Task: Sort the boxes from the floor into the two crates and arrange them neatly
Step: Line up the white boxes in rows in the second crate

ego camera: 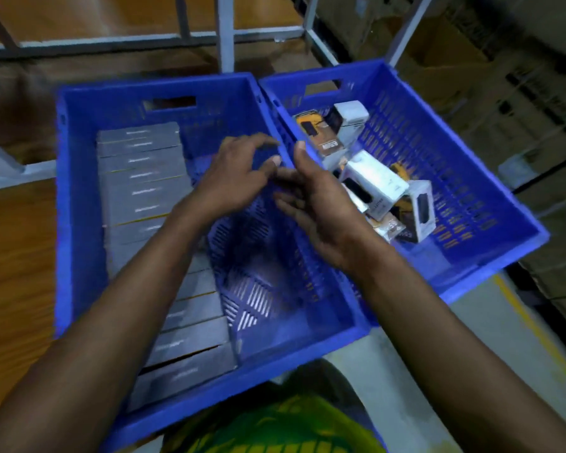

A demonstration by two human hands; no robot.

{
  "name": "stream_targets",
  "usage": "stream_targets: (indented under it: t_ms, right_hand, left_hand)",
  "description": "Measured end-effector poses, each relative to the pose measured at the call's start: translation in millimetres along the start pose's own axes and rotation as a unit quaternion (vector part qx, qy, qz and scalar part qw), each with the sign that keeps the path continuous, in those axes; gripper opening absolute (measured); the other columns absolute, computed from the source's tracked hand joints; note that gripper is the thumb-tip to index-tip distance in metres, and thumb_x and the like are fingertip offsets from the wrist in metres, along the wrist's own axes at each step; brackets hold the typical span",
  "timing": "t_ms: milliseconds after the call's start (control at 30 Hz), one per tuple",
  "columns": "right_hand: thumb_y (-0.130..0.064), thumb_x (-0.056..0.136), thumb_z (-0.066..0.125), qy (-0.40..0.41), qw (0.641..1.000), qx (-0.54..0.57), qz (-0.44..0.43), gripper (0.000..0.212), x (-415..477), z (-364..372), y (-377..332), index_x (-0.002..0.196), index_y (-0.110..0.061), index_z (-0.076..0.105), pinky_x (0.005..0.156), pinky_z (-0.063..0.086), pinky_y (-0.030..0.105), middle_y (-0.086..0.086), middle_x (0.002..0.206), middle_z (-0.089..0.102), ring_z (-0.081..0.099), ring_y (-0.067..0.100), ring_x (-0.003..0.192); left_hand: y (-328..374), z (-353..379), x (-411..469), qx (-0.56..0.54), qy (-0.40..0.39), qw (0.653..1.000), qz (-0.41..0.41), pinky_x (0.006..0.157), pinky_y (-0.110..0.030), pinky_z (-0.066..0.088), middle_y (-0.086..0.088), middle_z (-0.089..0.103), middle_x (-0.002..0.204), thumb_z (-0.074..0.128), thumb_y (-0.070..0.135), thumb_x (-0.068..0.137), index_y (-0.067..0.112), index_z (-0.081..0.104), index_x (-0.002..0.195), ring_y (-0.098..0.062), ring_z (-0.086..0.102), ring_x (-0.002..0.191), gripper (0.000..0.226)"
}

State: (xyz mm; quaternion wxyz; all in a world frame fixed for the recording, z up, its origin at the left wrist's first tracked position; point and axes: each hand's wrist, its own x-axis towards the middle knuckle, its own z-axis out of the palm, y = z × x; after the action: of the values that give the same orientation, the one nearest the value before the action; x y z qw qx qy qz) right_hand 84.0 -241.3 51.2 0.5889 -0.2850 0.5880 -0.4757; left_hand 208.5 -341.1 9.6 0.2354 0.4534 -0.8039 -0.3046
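Observation:
Two blue plastic crates stand side by side in front of me. The left crate [79,223] holds a neat row of several flat grey boxes [144,184] along its left side; its right half shows bare slatted floor. The right crate [490,204] holds a loose jumble of small white, black and yellow boxes [376,181]. My left hand [239,178] and my right hand [314,204] hover close together over the wall between the crates, fingers loosely bent. Neither hand holds anything that I can see.
A grey metal rack frame [226,34] stands behind the crates. Brown cardboard cartons [504,93] are stacked at the right. Wooden boards [13,273] lie at the left. Grey floor with a yellow line [536,335] runs at the lower right.

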Motion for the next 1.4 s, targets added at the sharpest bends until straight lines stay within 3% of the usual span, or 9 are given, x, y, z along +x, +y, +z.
stream_targets:
  t_ms: [100, 300, 400, 667, 800, 967, 1067, 1300, 1400]
  right_hand:
    - [-0.041, 0.106, 0.045, 0.023, 0.998, -0.009, -0.049, 0.043, 5, -51, -24, 0.121, -0.008, 0.069, 0.097, 0.055, 0.031, 0.010, 0.118, 0.071, 0.068, 0.022, 0.105]
    - [-0.028, 0.103, 0.056, 0.024, 0.979, -0.158, -0.127, 0.029, 41, -158, -63, 0.117, -0.007, 0.071, 0.072, 0.052, 0.028, 0.007, 0.102, 0.075, 0.066, 0.017, 0.083]
    - [-0.028, 0.102, 0.058, -0.005, 0.971, -0.199, -0.129, 0.033, 65, -207, -76, 0.116, 0.000, 0.068, 0.064, 0.048, 0.023, 0.004, 0.096, 0.073, 0.065, 0.013, 0.075]
    - [-0.027, 0.100, 0.063, -0.123, 0.949, -0.275, -0.096, 0.013, 122, -267, -72, 0.093, -0.020, 0.069, 0.073, 0.043, 0.037, 0.003, 0.092, 0.074, 0.062, 0.011, 0.068]
    - [-0.031, 0.100, 0.064, -0.170, 0.929, -0.314, -0.096, 0.017, 137, -270, -72, 0.101, -0.016, 0.072, 0.063, 0.043, 0.030, 0.005, 0.099, 0.077, 0.065, 0.012, 0.073]
    - [-0.048, 0.091, 0.071, -0.188, 0.913, -0.341, -0.121, 0.040, 152, -266, -80, 0.124, -0.029, 0.059, 0.073, 0.054, 0.041, -0.003, 0.100, 0.073, 0.072, 0.013, 0.083]
    - [-0.063, 0.093, 0.059, -0.219, 0.937, -0.256, -0.087, 0.060, 160, -252, -91, 0.141, -0.031, 0.041, 0.081, 0.062, 0.052, 0.003, 0.124, 0.066, 0.074, 0.025, 0.095]
    - [-0.055, 0.087, 0.073, -0.211, 0.971, -0.075, -0.083, 0.065, 187, -204, -112, 0.133, -0.018, 0.046, 0.078, 0.063, 0.054, 0.014, 0.127, 0.063, 0.071, 0.035, 0.105]
    - [-0.052, 0.079, 0.082, -0.210, 0.972, -0.063, -0.089, 0.084, 201, -199, -120, 0.140, -0.015, 0.038, 0.077, 0.064, 0.048, 0.009, 0.127, 0.062, 0.072, 0.029, 0.105]
  left_hand:
    - [36, 18, 17, -0.060, 0.050, 0.997, 0.011, 0.103, -0.031, 0.042, -0.001, 0.069, 0.121, 0.062, 0.027, 0.098, 0.018, 0.068, 0.123, -0.018, 0.057, 0.119, 0.027]
    - [78, 53, 60, -0.058, 0.128, 0.990, -0.021, 0.092, -0.015, 0.043, 0.005, 0.072, 0.103, 0.070, 0.019, 0.091, 0.017, 0.071, 0.115, -0.009, 0.066, 0.104, 0.025]
    - [80, 67, 81, -0.007, 0.189, 0.977, -0.102, 0.095, -0.028, 0.046, -0.001, 0.074, 0.108, 0.070, 0.021, 0.089, 0.017, 0.070, 0.118, -0.017, 0.067, 0.108, 0.029]
    - [83, 85, 128, 0.272, -0.034, 0.952, -0.139, 0.121, -0.048, 0.022, -0.015, 0.041, 0.153, 0.085, 0.050, 0.054, 0.019, 0.031, 0.155, -0.033, 0.036, 0.143, 0.119]
    - [93, 98, 147, 0.290, -0.075, 0.939, -0.169, 0.125, -0.049, 0.000, -0.013, 0.037, 0.157, 0.090, 0.042, 0.059, 0.024, 0.021, 0.158, -0.027, 0.028, 0.149, 0.122]
    - [88, 85, 150, 0.072, 0.041, 0.982, -0.170, 0.095, -0.034, 0.053, -0.002, 0.063, 0.120, 0.095, 0.057, 0.038, 0.031, 0.054, 0.134, -0.017, 0.062, 0.112, 0.108]
    - [111, 81, 149, -0.167, 0.157, 0.957, -0.181, 0.063, -0.018, 0.052, 0.005, 0.069, 0.096, 0.094, 0.037, 0.064, 0.023, 0.062, 0.123, 0.003, 0.067, 0.075, 0.068]
    - [117, 91, 151, -0.234, 0.264, 0.899, -0.259, 0.054, -0.033, 0.054, 0.011, 0.063, 0.055, 0.067, 0.051, 0.092, 0.013, 0.070, 0.104, -0.006, 0.058, 0.045, 0.040]
    - [111, 95, 143, -0.273, 0.277, 0.885, -0.257, 0.063, -0.035, 0.060, -0.001, 0.070, 0.071, 0.072, 0.037, 0.093, 0.006, 0.071, 0.107, -0.016, 0.065, 0.053, 0.034]
